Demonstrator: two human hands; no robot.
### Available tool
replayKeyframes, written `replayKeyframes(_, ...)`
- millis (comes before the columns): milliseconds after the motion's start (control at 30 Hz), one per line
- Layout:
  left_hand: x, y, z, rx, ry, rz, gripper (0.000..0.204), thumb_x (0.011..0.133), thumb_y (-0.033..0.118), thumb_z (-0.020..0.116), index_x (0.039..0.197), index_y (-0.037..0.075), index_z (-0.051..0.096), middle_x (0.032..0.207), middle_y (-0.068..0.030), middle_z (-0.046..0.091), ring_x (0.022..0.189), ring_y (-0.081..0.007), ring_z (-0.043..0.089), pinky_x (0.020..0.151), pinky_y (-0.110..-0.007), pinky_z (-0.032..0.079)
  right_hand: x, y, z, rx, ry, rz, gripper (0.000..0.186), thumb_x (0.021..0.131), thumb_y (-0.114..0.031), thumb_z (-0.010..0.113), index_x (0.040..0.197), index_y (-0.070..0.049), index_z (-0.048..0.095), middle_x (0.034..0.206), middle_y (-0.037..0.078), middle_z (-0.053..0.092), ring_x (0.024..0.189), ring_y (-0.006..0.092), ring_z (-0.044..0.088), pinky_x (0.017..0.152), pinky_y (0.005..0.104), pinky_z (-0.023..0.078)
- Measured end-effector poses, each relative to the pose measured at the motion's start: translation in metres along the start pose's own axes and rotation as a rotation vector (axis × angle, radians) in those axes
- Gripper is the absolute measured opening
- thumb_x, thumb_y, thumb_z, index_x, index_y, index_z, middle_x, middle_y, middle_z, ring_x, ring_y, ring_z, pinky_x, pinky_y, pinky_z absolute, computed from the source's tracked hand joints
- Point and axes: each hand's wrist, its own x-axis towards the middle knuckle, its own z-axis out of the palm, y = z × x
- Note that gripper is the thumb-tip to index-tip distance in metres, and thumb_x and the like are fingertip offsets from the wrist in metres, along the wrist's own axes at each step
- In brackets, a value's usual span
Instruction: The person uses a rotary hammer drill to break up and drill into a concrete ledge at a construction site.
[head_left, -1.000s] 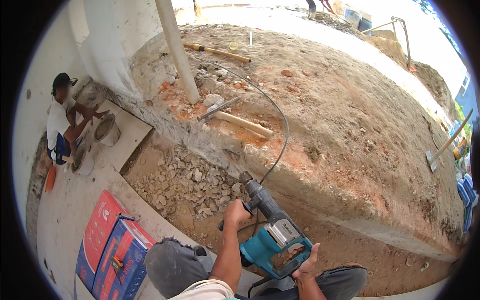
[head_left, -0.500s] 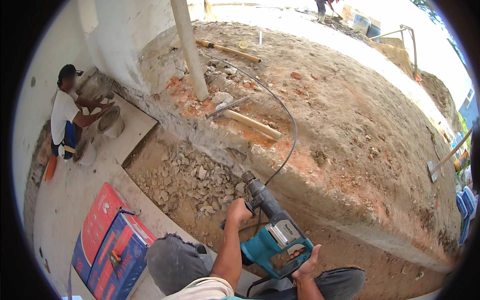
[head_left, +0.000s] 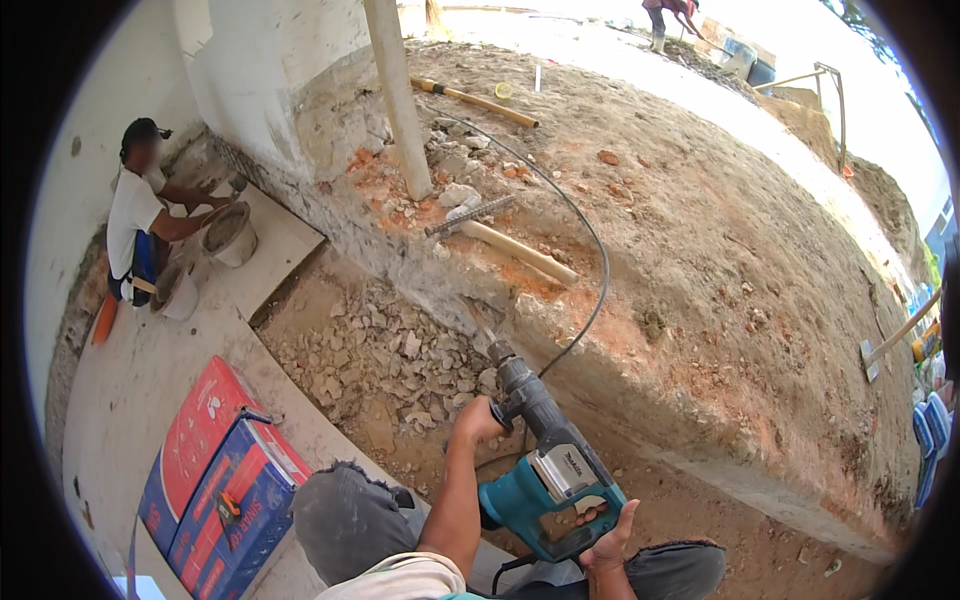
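A teal and black demolition hammer [head_left: 565, 468] lies across my front, its chisel bit [head_left: 478, 320] angled up and left against the side of the concrete ledge [head_left: 520, 310]. My left hand [head_left: 478, 420] is wrapped around the black side handle. At the rear, my right hand [head_left: 606, 538] holds the main grip, with fingers through the handle opening and thumb up along its edge. A dark power cable [head_left: 600, 250] loops over the ledge and down to the tool's side. Broken concrete rubble [head_left: 380, 350] fills the trench beside the bit.
A pickaxe-like tool with a wooden handle [head_left: 525, 252] rests on the ledge by a leaning post [head_left: 398, 100]. At left, red and blue boxes [head_left: 235, 500] carry a tape measure [head_left: 228, 508]. A co-worker [head_left: 140, 215] crouches by a bucket [head_left: 230, 240]; another person [head_left: 670, 20] works far off.
The view has shifted slightly, moving the surroundings a little to the right. Both hands keep their grip on the demolition hammer, its bit still at the ledge. The far person is now bent over.
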Motion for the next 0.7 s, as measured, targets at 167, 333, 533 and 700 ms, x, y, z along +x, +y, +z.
replayKeyframes(167,0.015,-0.013,0.013,-0.053,0.045,-0.030,0.035,0.056,0.022,0.081,0.079,0.001,0.064,0.071,-0.0151,0.066,0.062,-0.0298,0.064,0.058,-0.041,0.050,0.004,-0.009,0.017,-0.039,0.050,-0.009,0.061,0.085,-0.071,0.051,0.078,-0.010,0.054,0.068,0.007,0.057,0.062,0.0212,0.057,0.058,0.0338,0.050)
replayKeyframes(333,0.015,-0.004,0.005,-0.026,-0.001,-0.032,0.037,0.057,0.023,0.081,0.081,0.002,0.063,0.073,-0.0149,0.065,0.065,-0.0301,0.064,0.058,-0.041,0.049,0.013,-0.013,0.015,-0.029,-0.007,-0.005,0.060,0.085,-0.070,0.053,0.079,-0.009,0.054,0.069,0.008,0.058,0.062,0.0222,0.057,0.058,0.0345,0.050)
replayKeyframes(533,0.023,-0.018,0.006,-0.087,0.018,0.008,0.040,0.058,0.022,0.080,0.086,0.000,0.061,0.076,-0.0160,0.065,0.070,-0.0301,0.064,0.062,-0.041,0.048,0.015,-0.008,0.018,-0.077,-0.026,-0.028,0.058,0.086,-0.068,0.053,0.081,-0.010,0.054,0.068,0.006,0.056,0.061,0.0214,0.057,0.057,0.0339,0.050)
replayKeyframes(700,0.028,-0.019,0.007,-0.169,-0.017,-0.007,0.039,0.057,0.023,0.080,0.083,-0.001,0.062,0.076,-0.0159,0.066,0.070,-0.0296,0.065,0.064,-0.040,0.049,0.014,-0.014,0.024,-0.116,-0.033,-0.083,0.061,0.088,-0.064,0.054,0.086,-0.003,0.053,0.069,0.009,0.056,0.060,0.0220,0.058,0.054,0.0330,0.052)
